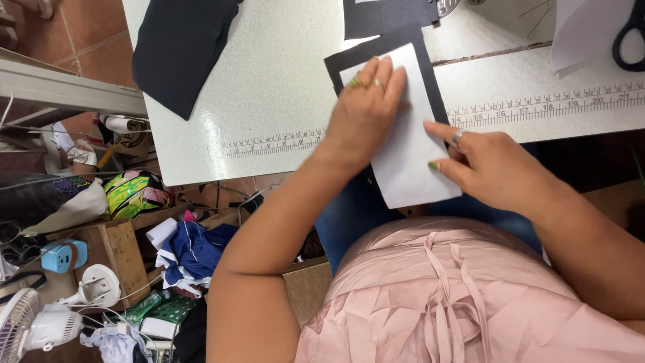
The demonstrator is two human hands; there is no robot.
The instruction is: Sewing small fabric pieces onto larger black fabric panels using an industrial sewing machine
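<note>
A white rectangular interfacing piece lies on a black fabric rectangle at the front edge of the white sewing table. My left hand, with rings on two fingers, presses flat on the white piece's upper left part. Fingers of my right hand touch the white piece's right edge, one pointing along it. The lower end of both pieces hangs over the table edge above my lap.
A dark fabric piece lies at the table's far left. Black-handled scissors rest on white paper at the top right. A ruler strip runs along the table front. Clutter, a small fan and fabric scraps cover the floor at left.
</note>
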